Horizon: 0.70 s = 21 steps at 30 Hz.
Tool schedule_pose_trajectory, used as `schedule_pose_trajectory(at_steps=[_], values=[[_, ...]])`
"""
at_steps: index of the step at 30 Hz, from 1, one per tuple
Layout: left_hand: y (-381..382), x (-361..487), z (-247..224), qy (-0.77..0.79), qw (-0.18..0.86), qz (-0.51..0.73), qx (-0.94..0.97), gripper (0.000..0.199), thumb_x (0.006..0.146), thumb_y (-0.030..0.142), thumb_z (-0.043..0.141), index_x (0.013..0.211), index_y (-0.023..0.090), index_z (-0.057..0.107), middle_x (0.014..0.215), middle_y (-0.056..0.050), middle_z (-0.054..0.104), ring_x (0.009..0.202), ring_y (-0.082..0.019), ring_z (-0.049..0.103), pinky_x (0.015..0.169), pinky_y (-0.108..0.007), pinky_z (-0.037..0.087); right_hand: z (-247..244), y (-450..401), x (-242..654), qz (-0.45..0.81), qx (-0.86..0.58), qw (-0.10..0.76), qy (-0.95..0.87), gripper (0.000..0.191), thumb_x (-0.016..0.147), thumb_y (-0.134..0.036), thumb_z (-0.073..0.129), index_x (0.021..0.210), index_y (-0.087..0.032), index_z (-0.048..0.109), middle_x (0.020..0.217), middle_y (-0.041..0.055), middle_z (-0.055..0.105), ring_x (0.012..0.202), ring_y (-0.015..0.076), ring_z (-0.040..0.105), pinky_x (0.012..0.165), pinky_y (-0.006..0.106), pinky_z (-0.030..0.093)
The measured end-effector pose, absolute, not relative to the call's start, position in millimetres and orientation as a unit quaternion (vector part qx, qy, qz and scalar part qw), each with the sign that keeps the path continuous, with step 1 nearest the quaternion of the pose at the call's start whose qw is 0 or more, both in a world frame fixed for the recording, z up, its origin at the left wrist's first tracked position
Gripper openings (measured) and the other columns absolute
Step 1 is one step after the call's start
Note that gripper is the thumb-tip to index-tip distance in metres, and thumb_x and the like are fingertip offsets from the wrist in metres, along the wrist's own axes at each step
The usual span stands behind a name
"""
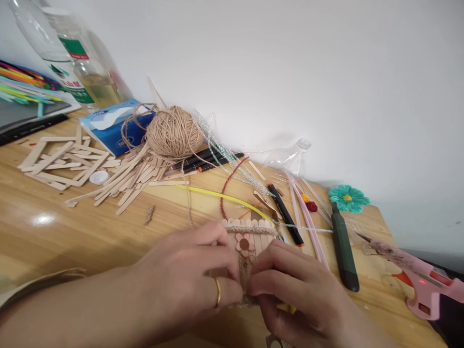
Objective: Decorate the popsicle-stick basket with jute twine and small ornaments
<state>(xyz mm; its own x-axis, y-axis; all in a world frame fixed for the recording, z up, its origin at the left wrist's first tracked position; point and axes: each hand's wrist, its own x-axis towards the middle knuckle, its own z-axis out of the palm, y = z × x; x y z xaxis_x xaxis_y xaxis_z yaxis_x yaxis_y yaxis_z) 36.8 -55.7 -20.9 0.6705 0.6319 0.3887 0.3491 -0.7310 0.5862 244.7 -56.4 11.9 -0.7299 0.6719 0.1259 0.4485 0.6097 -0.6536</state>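
Between my hands stands a craft-stick piece [266, 236] with rounded stick tops along its upper edge. A twine braid [250, 229] runs across it just below those tops, and a small wooden flower [244, 244] with a brown centre sits on its front. My left hand [192, 261], with a gold ring, is closed on the left side of the piece. From the right, my right hand [300, 290] grips it with bent fingers. The fingertips of both hands come close together low on its front, and they hide the lower part.
Twine ball [176, 131], loose craft sticks [65, 162] and a tissue pack [116, 126] lie at the back left. Nearer are a black marker [286, 215] and a yellow pipe cleaner [224, 196]. A pink glue gun [416, 275] and dark green cutter [344, 253] lie right.
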Motion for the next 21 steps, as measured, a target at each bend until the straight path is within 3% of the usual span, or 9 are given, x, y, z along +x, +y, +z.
schedule_pose_trajectory(at_steps=[8, 13, 16, 21], values=[[-61, 39, -20, 0.357, 0.315, 0.304, 0.825, 0.017, 0.088, 0.023, 0.056, 0.072, 0.022, 0.062, 0.077, 0.006, 0.063, 0.070, -0.008, 0.056, 0.063, -0.017, 0.042, 12, -55, 239, 0.294, -0.323, 0.209, -0.875, 0.027, 0.078, 0.001, 0.044, 0.083, -0.018, 0.062, 0.079, 0.0039, 0.061, 0.074, 0.0130, 0.057, 0.062, 0.022, 0.048], [-58, 37, -11, 0.304, 0.191, 0.284, 0.889, 0.015, 0.087, 0.015, 0.055, 0.078, 0.022, 0.064, 0.075, 0.004, 0.065, 0.073, -0.011, 0.057, 0.065, -0.021, 0.043, 12, -64, 252, 0.274, -0.353, 0.275, -0.851, 0.030, 0.074, 0.001, 0.047, 0.091, -0.020, 0.060, 0.085, 0.0049, 0.057, 0.072, 0.0127, 0.057, 0.060, 0.023, 0.050], [-58, 35, -5, 0.273, 0.112, 0.273, 0.916, 0.019, 0.085, 0.012, 0.051, 0.082, 0.023, 0.066, 0.073, 0.003, 0.067, 0.071, -0.014, 0.057, 0.062, -0.025, 0.045, 7, -73, 258, 0.208, -0.358, 0.273, -0.869, 0.028, 0.077, -0.001, 0.048, 0.091, -0.022, 0.061, 0.079, 0.0038, 0.058, 0.067, 0.0136, 0.055, 0.057, 0.025, 0.048], [-72, 34, -12, 0.328, 0.106, 0.242, 0.907, 0.023, 0.087, 0.014, 0.044, 0.089, 0.022, 0.065, 0.076, 0.000, 0.067, 0.072, -0.017, 0.055, 0.061, -0.031, 0.045, -1, -78, 254, 0.158, -0.322, 0.252, -0.899, 0.017, 0.083, -0.008, 0.055, 0.089, -0.020, 0.065, 0.071, 0.0009, 0.065, 0.061, 0.0127, 0.057, 0.052, 0.023, 0.046]])
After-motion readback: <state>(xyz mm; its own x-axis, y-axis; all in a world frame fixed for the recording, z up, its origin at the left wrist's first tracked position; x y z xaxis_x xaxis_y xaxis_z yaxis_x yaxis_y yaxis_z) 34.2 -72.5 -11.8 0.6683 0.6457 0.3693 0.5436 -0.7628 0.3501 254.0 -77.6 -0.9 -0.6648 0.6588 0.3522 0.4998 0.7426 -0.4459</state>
